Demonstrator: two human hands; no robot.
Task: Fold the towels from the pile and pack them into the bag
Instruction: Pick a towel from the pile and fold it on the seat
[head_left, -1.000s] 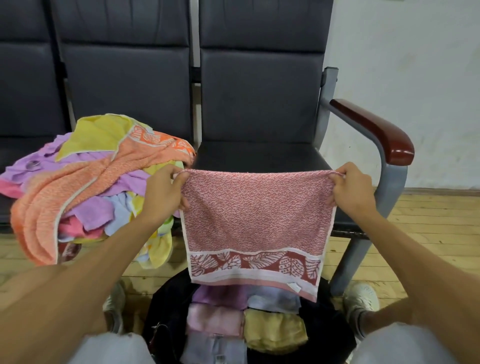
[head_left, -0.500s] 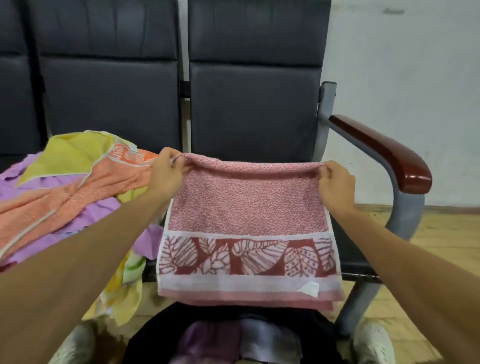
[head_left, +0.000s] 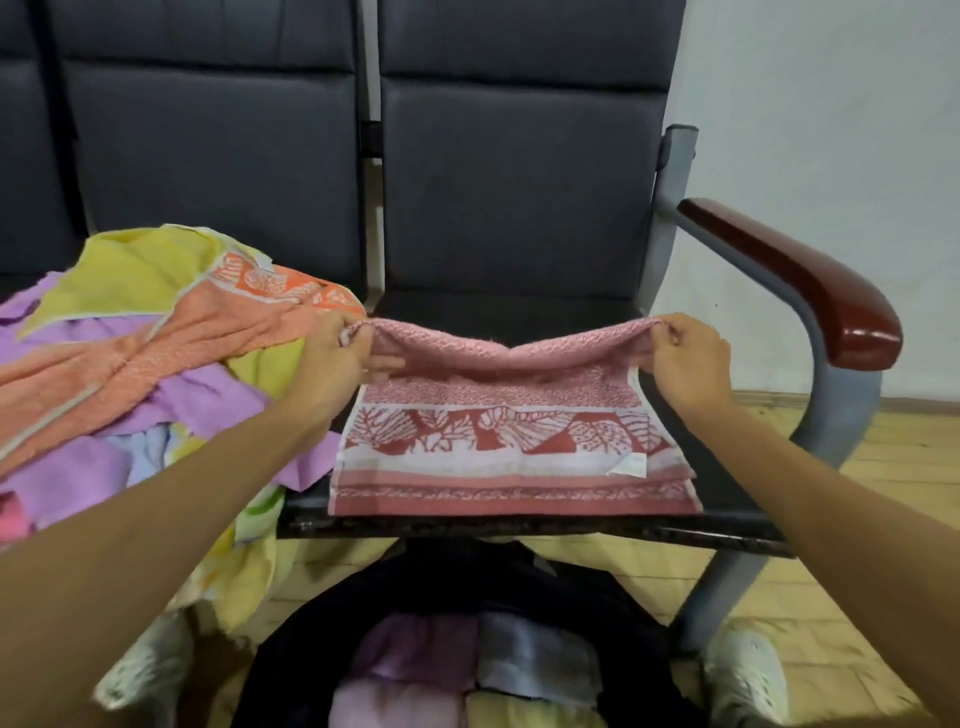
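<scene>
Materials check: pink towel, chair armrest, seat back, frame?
By look only: pink towel is terry cotton, matte, with a nubby looped weave. The armrest is glossy dark red with a bright highlight, either lacquered wood or plastic. The seat back is probably matte dark faux leather, in seamed panels. The frame is likely grey painted metal.

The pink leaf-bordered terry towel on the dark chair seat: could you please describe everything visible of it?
The pink terry towel has a red and white leaf band and a white label near its right edge. Its near part lies flat on the dark chair seat; the left hand and right hand pinch its raised, sagging far edge.
</scene>
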